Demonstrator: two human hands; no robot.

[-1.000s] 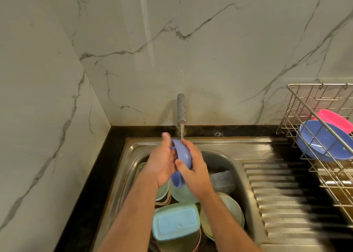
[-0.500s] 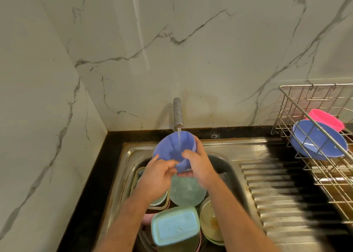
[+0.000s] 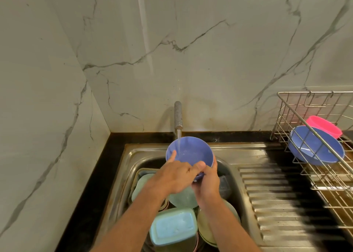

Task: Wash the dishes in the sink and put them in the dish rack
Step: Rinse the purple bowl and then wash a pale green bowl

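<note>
Under the tap (image 3: 178, 116), over the sink basin, a blue bowl (image 3: 191, 152) is held tilted with its opening facing the camera; a thin water stream (image 3: 179, 141) falls onto its inner wall. Right hand (image 3: 207, 183) cups the bowl from below, fingers curled round its lower right rim and base, clamped on it. Left hand (image 3: 175, 177) lies across the near rim, index finger stretched up inside the bowl touching the wet wall, other fingers curled over the edge, gripping the bowl too. Below the hands the sink (image 3: 129, 156) is stacked with dishes: a pale green plate (image 3: 183, 198) directly beneath, a light blue rectangular container (image 3: 173, 227) nearer the camera, a cream plate (image 3: 205, 227) just beside it on the right, more pale green pieces at left, partly hidden. Ribbed steel drainboard (image 3: 271, 198) sits right of the basin. Wire dish rack (image 3: 315, 137) at far right holds a second blue bowl (image 3: 315, 146) on its side and a pink bowl (image 3: 324, 125) behind it, touching or nearly so, cannot tell. Marble-pattern wall (image 3: 191, 51) behind.
</note>
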